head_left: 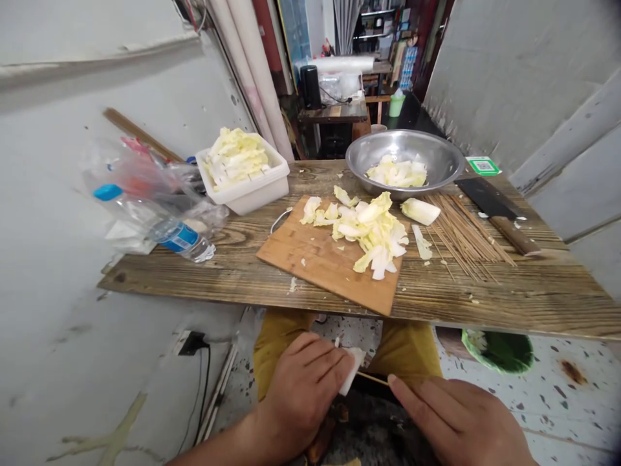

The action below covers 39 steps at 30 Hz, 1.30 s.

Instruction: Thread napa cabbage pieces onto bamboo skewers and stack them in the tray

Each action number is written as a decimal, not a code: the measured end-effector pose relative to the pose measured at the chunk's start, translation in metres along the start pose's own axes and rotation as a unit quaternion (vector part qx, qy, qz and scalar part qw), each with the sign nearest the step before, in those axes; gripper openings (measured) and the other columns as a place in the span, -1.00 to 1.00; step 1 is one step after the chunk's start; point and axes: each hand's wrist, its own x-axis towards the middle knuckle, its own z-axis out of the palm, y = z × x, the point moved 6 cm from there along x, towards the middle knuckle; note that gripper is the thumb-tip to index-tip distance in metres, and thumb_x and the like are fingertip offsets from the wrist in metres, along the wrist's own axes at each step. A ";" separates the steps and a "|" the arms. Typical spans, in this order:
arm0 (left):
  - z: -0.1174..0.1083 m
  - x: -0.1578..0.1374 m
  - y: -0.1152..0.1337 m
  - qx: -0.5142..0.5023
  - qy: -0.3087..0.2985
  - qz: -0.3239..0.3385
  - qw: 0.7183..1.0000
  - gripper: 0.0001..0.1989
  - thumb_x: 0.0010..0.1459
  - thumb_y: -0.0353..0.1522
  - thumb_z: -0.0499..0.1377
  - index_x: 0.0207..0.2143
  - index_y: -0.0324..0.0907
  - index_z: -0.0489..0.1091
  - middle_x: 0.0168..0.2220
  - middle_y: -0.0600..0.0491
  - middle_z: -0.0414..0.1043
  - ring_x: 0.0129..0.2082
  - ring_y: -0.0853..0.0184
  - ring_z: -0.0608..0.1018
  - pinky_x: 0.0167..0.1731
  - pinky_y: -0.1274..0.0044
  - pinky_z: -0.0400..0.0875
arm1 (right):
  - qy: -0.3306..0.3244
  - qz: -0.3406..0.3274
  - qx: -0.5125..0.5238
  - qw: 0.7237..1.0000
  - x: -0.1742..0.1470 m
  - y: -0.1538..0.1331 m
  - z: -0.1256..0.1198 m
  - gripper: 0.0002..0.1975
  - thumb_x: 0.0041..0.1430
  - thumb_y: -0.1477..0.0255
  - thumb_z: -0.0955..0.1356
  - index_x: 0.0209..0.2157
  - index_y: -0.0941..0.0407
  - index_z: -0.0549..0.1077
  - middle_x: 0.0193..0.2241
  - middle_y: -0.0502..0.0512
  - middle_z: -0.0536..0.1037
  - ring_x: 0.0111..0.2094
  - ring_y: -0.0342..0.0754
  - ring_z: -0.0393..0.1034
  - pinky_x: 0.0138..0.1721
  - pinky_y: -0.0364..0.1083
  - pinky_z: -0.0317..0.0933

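Note:
Below the table's front edge, my left hand is closed on a white piece of cabbage. A thin wooden skewer runs from that piece to my right hand, whose fingers are closed on its other end. On the table, cut cabbage leaves lie heaped on a wooden cutting board. To the right of the board rest a cabbage chunk and a loose pile of skewers.
A white tub of cabbage stands at the back left, a steel bowl with cabbage at the back right. A cleaver lies far right. Plastic bags and a water bottle are at the left; a green-lined bin sits on the floor.

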 end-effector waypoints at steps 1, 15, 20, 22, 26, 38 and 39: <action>0.002 -0.001 0.001 -0.001 -0.002 0.003 1.000 -0.73 0.27 -0.42 -0.10 -0.18 -0.26 0.37 -0.33 0.01 0.53 -0.32 0.36 0.48 -0.22 0.45 0.27 | 0.000 -0.001 -0.004 1.000 0.001 -0.001 0.000 -0.66 0.29 0.55 0.04 -0.08 0.24 0.34 -0.59 0.02 0.46 -0.63 -0.13 0.30 -0.64 -0.14 0.13; -0.008 0.047 0.002 0.022 0.058 -0.021 0.998 -0.71 0.29 -0.39 -0.11 -0.35 -0.15 0.39 -0.53 0.12 0.47 -0.44 0.40 0.44 -0.30 0.44 0.11 | 0.062 -0.007 -0.090 0.994 0.034 0.015 -0.001 -0.67 0.26 0.60 0.06 -0.21 0.20 0.39 -0.63 -0.02 0.41 -0.67 -0.13 0.27 -0.65 -0.12 0.02; -0.012 0.062 0.003 0.057 0.101 -0.018 0.993 -0.72 0.27 -0.42 -0.09 -0.35 -0.17 0.40 -0.54 0.12 0.47 -0.41 0.38 0.45 -0.28 0.43 0.09 | 0.079 0.010 -0.135 0.988 0.050 0.016 0.001 -0.68 0.20 0.64 0.08 -0.18 0.27 0.40 -0.57 0.08 0.46 -0.61 -0.09 0.32 -0.60 -0.12 0.10; -0.013 0.070 -0.005 0.065 0.091 -0.018 0.994 -0.73 0.26 -0.42 -0.07 -0.37 -0.18 0.41 -0.52 0.10 0.47 -0.40 0.37 0.45 -0.26 0.42 0.10 | 0.079 0.036 -0.114 0.990 0.054 0.028 0.000 -0.73 0.22 0.61 0.13 -0.18 0.25 0.40 -0.55 0.09 0.46 -0.58 -0.11 0.33 -0.57 -0.14 0.14; -0.021 0.087 -0.026 0.101 0.030 -0.037 0.994 -0.81 0.17 -0.47 0.02 -0.40 -0.17 0.42 -0.50 0.07 0.48 -0.32 0.29 0.45 -0.20 0.37 0.12 | 0.058 0.090 -0.051 0.993 0.053 0.060 -0.013 -0.76 0.26 0.53 0.15 -0.14 0.20 0.38 -0.42 0.13 0.49 -0.43 -0.07 0.40 -0.45 -0.13 0.24; -0.018 0.111 -0.061 -0.004 0.010 -0.043 0.999 -0.57 0.08 -0.27 0.18 0.03 -0.06 0.29 -0.09 -0.01 0.48 -0.09 0.22 0.44 0.01 0.25 0.08 | 0.128 0.223 0.088 0.962 0.030 0.104 -0.013 -0.74 0.24 0.45 0.19 -0.16 0.12 0.47 -0.28 0.14 0.59 -0.32 -0.04 0.50 -0.29 -0.07 0.36; -0.018 0.113 -0.079 -0.009 0.026 -0.070 0.997 -0.55 0.10 -0.27 0.16 0.06 -0.07 0.26 -0.04 -0.03 0.45 -0.06 0.23 0.43 0.01 0.28 0.10 | 0.160 0.249 0.087 0.951 0.023 0.113 -0.018 -0.74 0.22 0.41 0.21 -0.17 0.12 0.48 -0.26 0.15 0.59 -0.30 -0.01 0.51 -0.26 -0.05 0.38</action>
